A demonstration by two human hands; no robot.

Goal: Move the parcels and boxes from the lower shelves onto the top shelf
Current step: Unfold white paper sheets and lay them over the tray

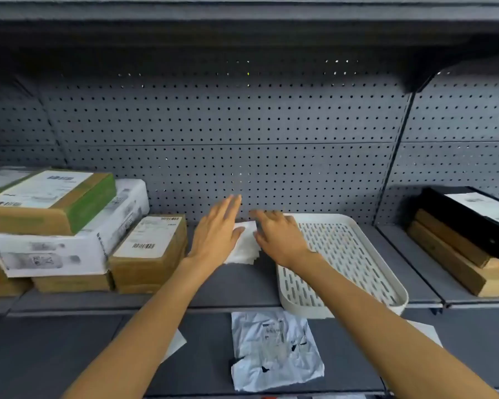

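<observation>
Nearest the camera, on the lower shelf [69, 349], a crumpled grey bag [274, 349] lies flat, with a corner of white paper [175, 345] showing beside the left forearm and another pale corner by the right forearm; these look like parcels not yet lifted. Above it, on the upper shelf [236, 280], both arms reach in over a small white packet [244, 244] that lies between the stacked boxes and a white slotted tray [343, 260]. The left hand [216, 231] is flat, fingers straight, its thumb edge at or just over the packet's left side; the right hand [280, 237] is spread with relaxed fingers over the packet's right edge and the tray's near corner. Neither grip is closed on anything, though motion blur hides whether the fingertips touch. I judge the step to be placing or settling this packet. Left stands a stack: a small box [150, 249], a white box [69, 240], a green-edged box [49, 200]. Far right are a black box [470, 217] on brown boxes [450, 254]. Next, probably, the hands pull clear and drop to the grey bag, which needs a light pinch.
</observation>
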